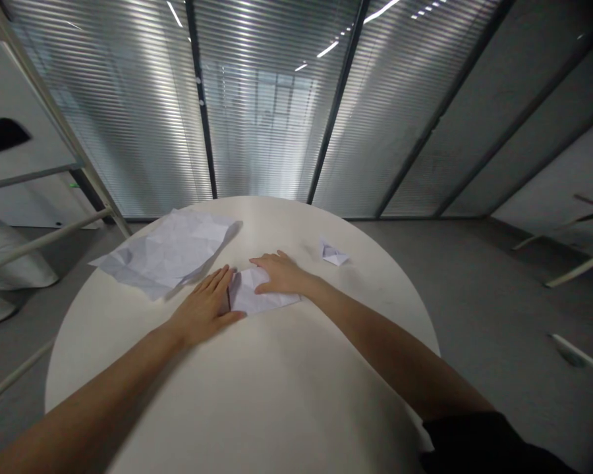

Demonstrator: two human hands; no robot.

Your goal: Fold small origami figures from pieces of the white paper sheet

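A folded sheet of white paper (261,299) lies flat on the round white table (286,395), with creases across it. My left hand (206,309) rests flat on its left end, fingers stretched out and thumb along the near edge. On the paper's upper part lies my right hand (279,273), palm down with the fingers spread. A dark line shows on the paper beside my left fingers. Part of the sheet is hidden under both hands.
Large crumpled, creased sheets of paper (172,247) lie at the table's far left. A small folded paper piece (333,253) sits to the right of my right hand. Beyond the table stand glass panels with blinds (267,131); a pale metal frame (44,240) is at left.
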